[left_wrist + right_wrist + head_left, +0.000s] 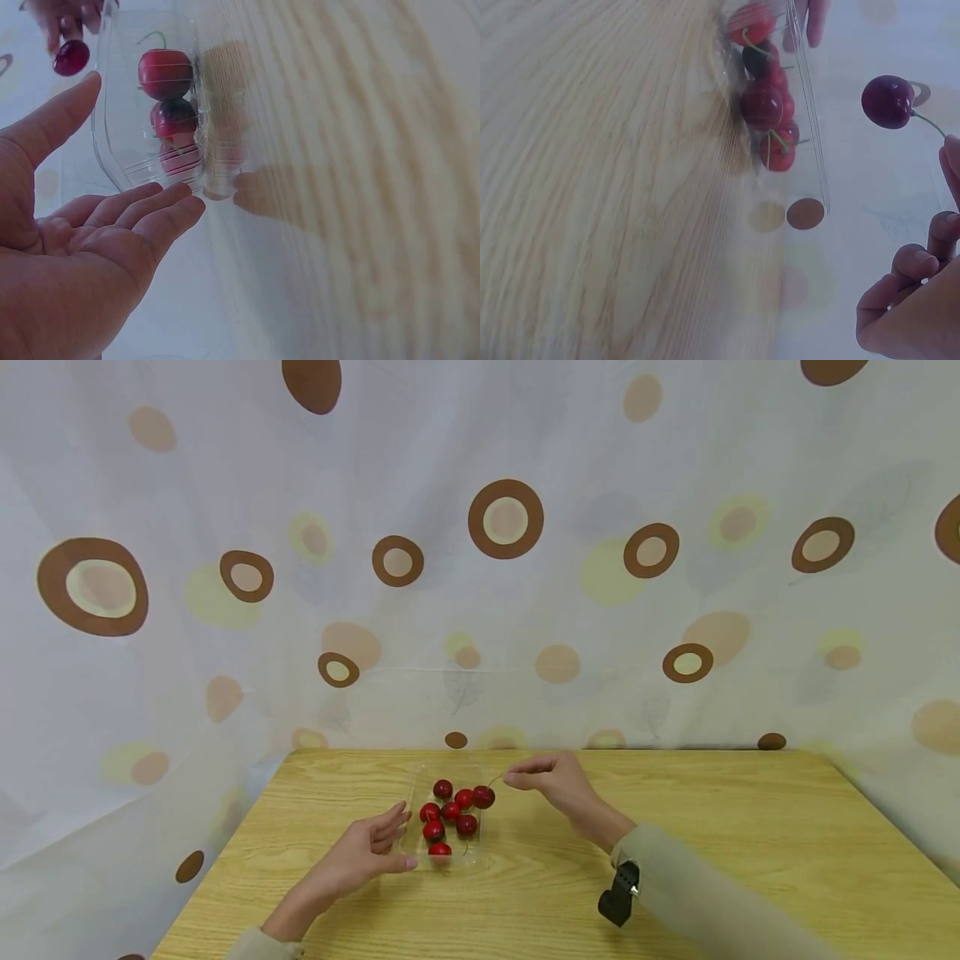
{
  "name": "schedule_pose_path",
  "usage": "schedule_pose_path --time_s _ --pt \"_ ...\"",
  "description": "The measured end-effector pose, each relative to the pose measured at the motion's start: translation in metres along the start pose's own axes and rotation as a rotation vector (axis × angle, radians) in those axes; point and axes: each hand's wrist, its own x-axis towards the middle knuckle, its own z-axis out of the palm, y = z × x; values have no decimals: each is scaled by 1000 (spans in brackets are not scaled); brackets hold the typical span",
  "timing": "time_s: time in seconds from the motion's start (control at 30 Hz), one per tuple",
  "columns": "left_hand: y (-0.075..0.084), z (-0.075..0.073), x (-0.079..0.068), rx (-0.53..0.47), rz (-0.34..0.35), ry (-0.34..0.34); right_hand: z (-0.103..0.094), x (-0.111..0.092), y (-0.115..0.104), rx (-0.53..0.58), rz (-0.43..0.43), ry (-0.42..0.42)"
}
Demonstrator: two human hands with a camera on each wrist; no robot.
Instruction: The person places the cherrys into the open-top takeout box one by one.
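A clear plastic box (412, 839) with several red cherries (433, 831) in it stands on the wooden table. By its stem, my right hand (558, 785) pinches a dark red cherry (483, 797), which hangs near the box's right side. The right wrist view shows this cherry (888, 102) apart from the box, its green stem running to the fingertips. My left hand (363, 853) is at the box's left side, thumb and fingers spread about the near left corner. In the left wrist view its fingers (161, 214) are extended beside the box wall; whether they touch it I cannot tell.
The wooden table (712, 827) extends to the right of the box. Behind it hangs a pale curtain (570, 610) with brown and yellow spots. A black strap device (619, 893) is on the right wrist.
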Motion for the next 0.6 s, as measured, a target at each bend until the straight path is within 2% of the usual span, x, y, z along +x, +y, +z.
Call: schedule_pose_path --time_s 0.27,0.6 --pt "-1 0 0 -9 11 -5 25 12 3 45 -6 -5" --pt "-2 0 0 -7 8 -5 48 18 10 33 -1 12"
